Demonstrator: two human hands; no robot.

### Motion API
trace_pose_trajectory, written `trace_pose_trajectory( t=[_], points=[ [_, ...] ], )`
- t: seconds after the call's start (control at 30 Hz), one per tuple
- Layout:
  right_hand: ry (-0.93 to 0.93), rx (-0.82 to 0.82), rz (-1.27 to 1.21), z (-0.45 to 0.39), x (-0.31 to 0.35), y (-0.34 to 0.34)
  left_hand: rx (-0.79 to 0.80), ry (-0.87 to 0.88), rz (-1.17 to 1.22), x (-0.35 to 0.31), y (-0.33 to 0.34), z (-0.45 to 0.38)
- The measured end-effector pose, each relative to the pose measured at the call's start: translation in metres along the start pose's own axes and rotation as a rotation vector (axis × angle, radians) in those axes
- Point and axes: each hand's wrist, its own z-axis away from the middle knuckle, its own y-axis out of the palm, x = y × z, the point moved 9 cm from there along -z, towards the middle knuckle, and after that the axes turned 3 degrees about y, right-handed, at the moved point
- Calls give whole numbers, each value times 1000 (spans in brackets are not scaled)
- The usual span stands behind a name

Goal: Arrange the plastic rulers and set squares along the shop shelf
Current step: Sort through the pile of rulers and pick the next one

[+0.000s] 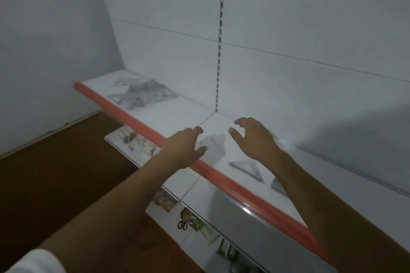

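**Clear plastic set squares on a white shelf, both hands above them**

Clear plastic shows between the two hands: a transparent set square [214, 145] lies flat on the white shelf [177, 113], and the fingers [198, 129] of the left hand [182, 148] are loosely curled just beside its left edge, thumb low near the shelf's red front strip [137, 124]. Whether those fingers touch the plastic cannot be told, as the frame is blurred there. The right hand [255, 137] hangs over the shelf on the other side of the same set square, its fingers spread and bent like a claw, thumb pointing left, holding nothing.

Just nearer the camera and under the right forearm lies a second set square [248, 169], flat, close to the red strip. Beside it to the right, partly hidden by the arm, is a small clear pack [278, 186] whose contents are too blurred to tell.

Well apart, at the far left end of the shelf, a loose pile of set squares and rulers [142, 93] lies overlapping at mixed angles.

Behind the shelf rises a white back panel with a slotted upright [219, 51]. Below the red strip a lower shelf [195, 186] carries small packaged goods, among them scissors [182, 225]. Brown floor [55, 173] fills the left
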Motion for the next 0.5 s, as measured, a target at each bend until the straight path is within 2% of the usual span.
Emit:
trace_pose_trajectory(
  t=[0.13, 0.3, 0.5],
  points=[
    [-198, 58, 59, -46, 121, 50, -123, -158, 51, 111, -51, 41],
    [-355, 141, 74, -90, 259, 114, -233, -333, 49, 239, -101, 99],
    [-489, 143, 75, -112, 378, 184, -238, -549, 48, 353, -118, 146]
  ],
)
